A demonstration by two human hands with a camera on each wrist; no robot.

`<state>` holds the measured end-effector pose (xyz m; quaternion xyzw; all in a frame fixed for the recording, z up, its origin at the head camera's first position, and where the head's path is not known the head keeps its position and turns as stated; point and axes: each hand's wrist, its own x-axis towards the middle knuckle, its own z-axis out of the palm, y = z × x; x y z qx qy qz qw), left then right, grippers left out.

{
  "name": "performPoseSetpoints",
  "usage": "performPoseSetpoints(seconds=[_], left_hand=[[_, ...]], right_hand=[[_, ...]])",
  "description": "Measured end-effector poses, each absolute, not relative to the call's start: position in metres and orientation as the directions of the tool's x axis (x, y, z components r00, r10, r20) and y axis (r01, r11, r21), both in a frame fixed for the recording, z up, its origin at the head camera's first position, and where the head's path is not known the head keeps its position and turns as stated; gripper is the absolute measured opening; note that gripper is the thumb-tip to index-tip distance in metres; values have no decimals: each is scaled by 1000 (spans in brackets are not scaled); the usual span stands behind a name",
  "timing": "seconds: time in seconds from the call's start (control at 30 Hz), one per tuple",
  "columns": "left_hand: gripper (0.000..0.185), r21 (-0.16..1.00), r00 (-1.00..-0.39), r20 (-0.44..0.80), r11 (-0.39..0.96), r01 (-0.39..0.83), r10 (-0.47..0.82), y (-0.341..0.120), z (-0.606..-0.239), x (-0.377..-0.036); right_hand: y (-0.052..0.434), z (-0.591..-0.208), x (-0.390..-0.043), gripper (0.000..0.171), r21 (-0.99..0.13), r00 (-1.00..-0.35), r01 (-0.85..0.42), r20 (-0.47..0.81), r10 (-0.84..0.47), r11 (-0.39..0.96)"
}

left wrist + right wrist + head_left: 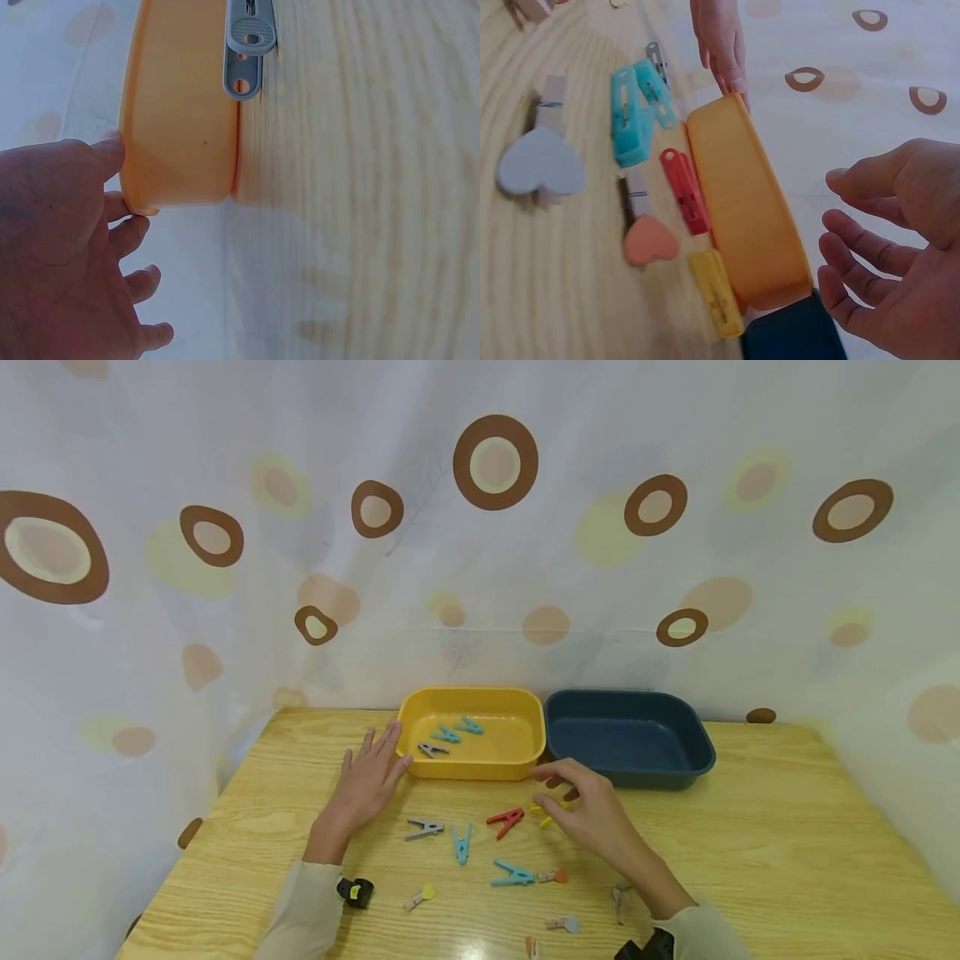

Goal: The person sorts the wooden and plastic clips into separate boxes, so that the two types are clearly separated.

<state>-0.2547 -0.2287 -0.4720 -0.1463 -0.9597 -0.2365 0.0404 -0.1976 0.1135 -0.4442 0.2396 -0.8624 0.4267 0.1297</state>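
My left hand (366,781) rests at the left end of the yellow tray (472,770), fingers spread and largely straight. In the left wrist view the thumb touches the tray's rim. Inside the tray lie two blue clothespins (446,734) and one grey clothespin (432,750). Close to the tray's front right corner is my right hand (588,806), fingers loosely bent and nothing between them. It hovers over a yellow clothespin (716,292), which it partly hides in the head view. A red clothespin (506,821) lies just left of that one.
A dark blue tray (637,777) stands against the yellow tray's right side. Nearer on the wooden table (787,860) lie a grey clothespin (425,829), blue clothespins (462,845), and several small wooden pegs with heart shapes (562,923). A patterned cloth (480,568) hangs behind.
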Motion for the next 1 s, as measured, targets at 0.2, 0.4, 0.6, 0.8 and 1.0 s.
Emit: performPoseSetpoints(seconds=[0.2,0.4,0.6,0.8,1.0], left_hand=[[67,436,-953,149,847,303,264,-227,-470,-256],[67,436,-953,148,848,301,263,-227,-471,-256],[66,430,-953,156,851,301,258,-227,-472,-255],[66,430,-954,155,852,300,257,-227,-470,-254],[66,426,-955,151,855,297,256,-227,-471,-254]], right_hand=[[118,-453,-196,30,-662,-859,-511,409,-306,549],[125,-462,-198,32,-666,-872,-489,378,-310,563],[129,-471,-202,35,-689,-903,-427,283,-325,586],[132,-477,-206,40,-710,-933,-339,169,-317,617],[134,-480,-207,35,-698,-948,-298,139,-284,651]])
